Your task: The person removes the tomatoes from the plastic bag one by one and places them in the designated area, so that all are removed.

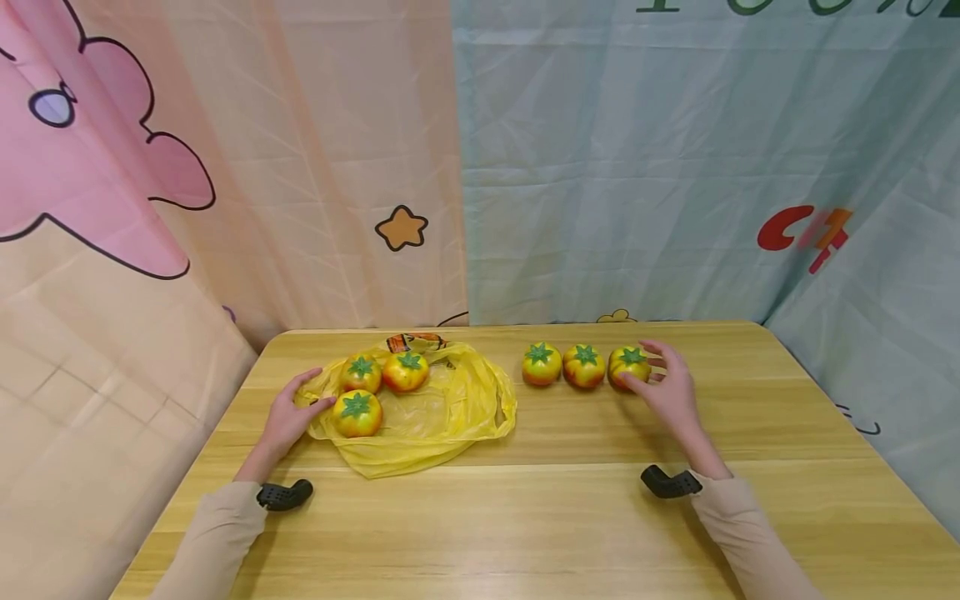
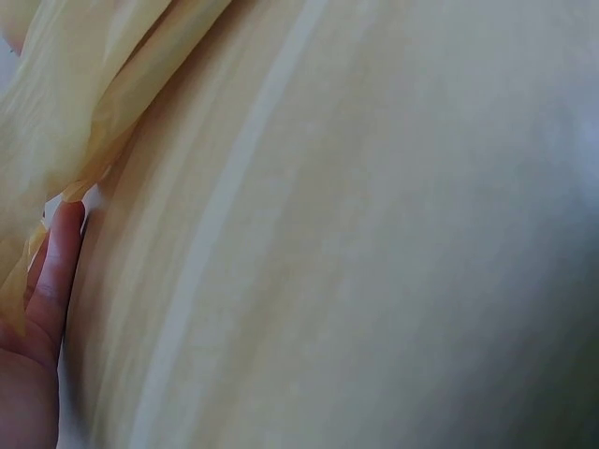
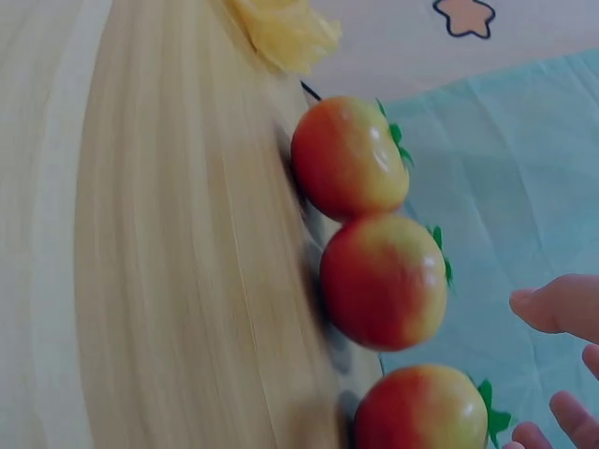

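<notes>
The rightmost tomato-like fruit, round, glossy, red and yellow with a green star-shaped top (image 1: 626, 367), sat at the end of a row of three on the pale wooden table (image 1: 570, 533), right of the thin yellow plastic bag (image 1: 420, 454). It looked light, firm and perhaps slippery, best held by opposite sides below the leaves; the bag seemed limp and easily torn, its rim the safer hold. The right hand (image 1: 670, 393) reached forward, thumb and fingers spread wide about that fruit; contact could not be told. The left hand (image 1: 287, 418), thumb and fingers also wide apart, touched the bag's left edge beside three similar fruits (image 1: 357, 417).
</notes>
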The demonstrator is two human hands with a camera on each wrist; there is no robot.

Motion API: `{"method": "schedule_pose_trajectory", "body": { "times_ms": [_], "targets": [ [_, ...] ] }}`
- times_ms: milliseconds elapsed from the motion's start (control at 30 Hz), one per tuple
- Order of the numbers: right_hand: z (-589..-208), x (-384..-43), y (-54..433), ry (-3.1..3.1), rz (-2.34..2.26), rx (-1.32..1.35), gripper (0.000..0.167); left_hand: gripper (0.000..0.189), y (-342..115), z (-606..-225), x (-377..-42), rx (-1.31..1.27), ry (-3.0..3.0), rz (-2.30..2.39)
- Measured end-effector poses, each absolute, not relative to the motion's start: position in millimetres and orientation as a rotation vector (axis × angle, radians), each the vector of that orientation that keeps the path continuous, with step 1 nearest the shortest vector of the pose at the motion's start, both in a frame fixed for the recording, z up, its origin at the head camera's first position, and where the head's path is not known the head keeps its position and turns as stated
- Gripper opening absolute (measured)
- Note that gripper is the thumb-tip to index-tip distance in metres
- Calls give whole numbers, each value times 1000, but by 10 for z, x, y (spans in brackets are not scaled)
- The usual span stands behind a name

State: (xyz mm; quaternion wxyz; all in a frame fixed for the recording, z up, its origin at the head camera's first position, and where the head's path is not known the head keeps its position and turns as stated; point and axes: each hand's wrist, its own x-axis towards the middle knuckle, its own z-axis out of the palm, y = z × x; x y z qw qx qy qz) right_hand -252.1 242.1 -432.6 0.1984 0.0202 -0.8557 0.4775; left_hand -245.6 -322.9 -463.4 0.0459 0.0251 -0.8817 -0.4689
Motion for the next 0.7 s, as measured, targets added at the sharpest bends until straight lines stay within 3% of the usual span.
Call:
{"method": "schedule_pose_trajectory", "body": {
  "times_ms": [700],
  "targets": [
    [-4319, -2441, 1846, -2388, 1362, 247, 54, 71, -3225, -4631, -2452, 71, -2687, -1441]
  ]
}}
